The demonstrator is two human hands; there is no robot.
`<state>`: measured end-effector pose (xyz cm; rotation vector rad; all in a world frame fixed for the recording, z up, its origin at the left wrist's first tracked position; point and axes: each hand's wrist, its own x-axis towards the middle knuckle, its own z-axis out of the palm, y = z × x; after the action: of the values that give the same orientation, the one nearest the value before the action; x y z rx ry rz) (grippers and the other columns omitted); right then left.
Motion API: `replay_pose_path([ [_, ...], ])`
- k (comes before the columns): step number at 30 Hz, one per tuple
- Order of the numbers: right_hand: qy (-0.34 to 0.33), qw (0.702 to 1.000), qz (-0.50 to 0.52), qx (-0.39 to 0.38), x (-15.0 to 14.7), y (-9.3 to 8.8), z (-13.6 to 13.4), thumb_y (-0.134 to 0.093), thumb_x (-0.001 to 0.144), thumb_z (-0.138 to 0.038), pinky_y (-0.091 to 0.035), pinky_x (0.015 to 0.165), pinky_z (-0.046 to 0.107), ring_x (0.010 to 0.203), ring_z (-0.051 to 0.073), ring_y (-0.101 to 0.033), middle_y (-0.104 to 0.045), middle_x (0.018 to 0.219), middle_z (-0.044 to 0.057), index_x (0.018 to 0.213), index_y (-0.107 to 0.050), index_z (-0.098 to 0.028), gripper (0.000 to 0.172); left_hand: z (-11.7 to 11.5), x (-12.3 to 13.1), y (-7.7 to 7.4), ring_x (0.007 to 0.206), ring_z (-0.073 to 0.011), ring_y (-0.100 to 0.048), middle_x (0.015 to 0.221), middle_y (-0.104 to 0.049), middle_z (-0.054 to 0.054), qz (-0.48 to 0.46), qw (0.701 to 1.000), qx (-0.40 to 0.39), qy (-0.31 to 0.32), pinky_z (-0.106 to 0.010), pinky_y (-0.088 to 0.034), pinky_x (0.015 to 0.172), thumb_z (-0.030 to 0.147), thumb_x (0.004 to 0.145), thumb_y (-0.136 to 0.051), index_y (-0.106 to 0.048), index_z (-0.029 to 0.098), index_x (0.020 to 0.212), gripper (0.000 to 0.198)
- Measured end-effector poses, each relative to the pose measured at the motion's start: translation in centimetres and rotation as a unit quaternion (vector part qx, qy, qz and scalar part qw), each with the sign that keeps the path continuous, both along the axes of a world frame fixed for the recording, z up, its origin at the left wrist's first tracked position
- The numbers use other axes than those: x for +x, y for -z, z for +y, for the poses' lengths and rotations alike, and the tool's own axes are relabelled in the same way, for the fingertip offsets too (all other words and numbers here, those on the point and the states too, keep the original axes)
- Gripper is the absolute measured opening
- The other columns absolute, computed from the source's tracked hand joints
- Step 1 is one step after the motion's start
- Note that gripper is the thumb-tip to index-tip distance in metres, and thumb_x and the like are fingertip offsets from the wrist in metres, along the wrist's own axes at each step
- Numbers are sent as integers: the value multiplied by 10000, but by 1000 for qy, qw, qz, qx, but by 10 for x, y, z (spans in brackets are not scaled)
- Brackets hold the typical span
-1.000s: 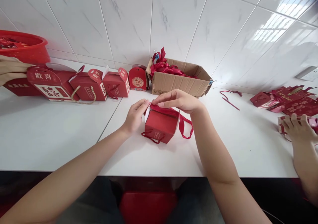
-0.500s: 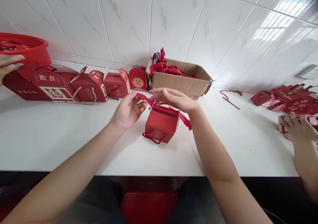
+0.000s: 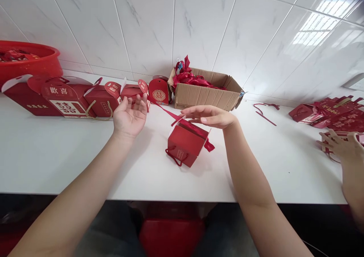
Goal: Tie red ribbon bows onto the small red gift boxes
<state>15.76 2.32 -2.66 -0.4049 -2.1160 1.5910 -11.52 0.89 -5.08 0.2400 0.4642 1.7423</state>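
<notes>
A small red gift box (image 3: pixel 186 145) with a twisted red cord handle stands tilted on the white table in front of me. A red ribbon (image 3: pixel 166 112) lies across its top and stretches up left to my left hand (image 3: pixel 131 116). That hand is palm up with curled fingers, and the ribbon runs in among them. My right hand (image 3: pixel 212 115) reaches over the top of the box, fingers stretched out flat and close to its upper edge; whether they touch it is hard to see. The other ribbon end (image 3: pixel 209 146) hangs off the right side.
Several red gift boxes (image 3: pixel 66 97) line the wall at left, beside a red basin (image 3: pixel 31 65). A cardboard box (image 3: pixel 207 95) of red ribbons stands behind. A loose ribbon piece (image 3: pixel 265 114) lies at right. Another person's hand (image 3: pixel 342 145) rests on a box near more red boxes (image 3: pixel 327 111).
My left hand has moved left and up, drawing the ribbon out long. The box has tilted and its right ribbon end has shortened. A person's hand at far left has gone from view.
</notes>
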Motion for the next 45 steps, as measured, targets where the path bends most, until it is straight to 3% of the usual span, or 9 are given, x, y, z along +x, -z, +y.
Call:
replay_pose_path([
  [10, -31, 999, -13, 33, 35, 5, -14, -905, 510, -366, -373, 1122, 507, 1381, 300, -440, -459, 1497, 73, 1331, -556, -314, 894, 3, 10, 10, 861, -179, -723, 774, -646, -54, 131, 986, -87, 49, -239, -590, 723, 215, 942, -465, -524, 155, 737, 222],
  [18, 214, 974, 47, 66, 39, 43, -48, -808, 703, -351, -401, 1101, 479, 1302, 257, -519, -520, 1446, 17, 1325, -531, -385, 681, 0, 19, 19, 588, -102, -568, 669, -531, 15, 286, 949, -131, 30, -196, -442, 516, 213, 804, -590, -517, 171, 718, 121],
  [21, 306, 946, 73, 84, 24, 57, -55, -776, 726, -443, -454, 1018, 457, 1301, 266, -510, -530, 1425, 29, 1251, -543, -370, 579, -10, 24, 24, 748, -134, -579, 791, -574, 7, 459, 888, 23, -3, -212, -453, 608, 254, 697, -700, -569, 198, 756, 154],
  [24, 349, 923, 61, 151, 7, 62, -62, -749, 742, -482, -453, 1009, 451, 1346, 278, -457, -508, 1437, 51, 1075, -599, -304, 407, -25, 33, 30, 1124, -242, -530, 1100, -601, -58, 603, 774, 180, 67, -335, -474, 917, 386, 737, -683, -663, 218, 781, 175],
  [28, 357, 900, 12, 251, -3, 60, -70, -622, 863, -436, -392, 1096, 453, 1349, 271, -455, -542, 1384, 87, 841, -683, -235, 212, -36, 44, 38, 1335, -317, -336, 1356, -502, -61, 701, 651, 257, 133, -488, -235, 1173, 575, 854, -529, -741, 250, 824, 390],
  [32, 380, 881, 5, 281, -7, 61, -74, -587, 891, -360, -446, 1043, 455, 1232, 255, -554, -635, 1234, 91, 772, -686, -239, 197, -35, 43, 40, 1339, -310, -368, 1345, -514, -104, 649, 697, 253, 171, -469, -288, 1160, 711, 893, -295, -743, 239, 842, 654],
  [36, 438, 852, 7, 288, -15, 63, -80, -628, 845, -329, -473, 976, 463, 1134, 249, -594, -667, 1159, 93, 845, -626, -247, 82, -37, 40, 34, 1323, -299, -416, 1381, -463, -119, 634, 700, 275, 181, -413, -379, 1089, 578, 818, -605, -656, 219, 935, 381],
  [40, 487, 838, 15, 246, -23, 64, -85, -668, 777, -310, -495, 843, 416, 1073, 250, -617, -672, 1163, 95, 962, -505, -246, 254, -40, 42, 32, 1159, -248, -544, 1364, -467, -110, 646, 708, 255, 131, -397, -440, 998, 360, 778, -690, -513, 233, 1042, 342],
  [45, 516, 814, 15, 267, -28, 66, -88, -667, 766, -289, -492, 816, 409, 1046, 251, -610, -686, 1103, 86, 1011, -555, -250, 272, -39, 34, 29, 1222, -275, -474, 1261, -512, -96, 688, 646, 328, 44, -425, -384, 1044, 238, 735, -665, -596, 235, 963, 238],
])
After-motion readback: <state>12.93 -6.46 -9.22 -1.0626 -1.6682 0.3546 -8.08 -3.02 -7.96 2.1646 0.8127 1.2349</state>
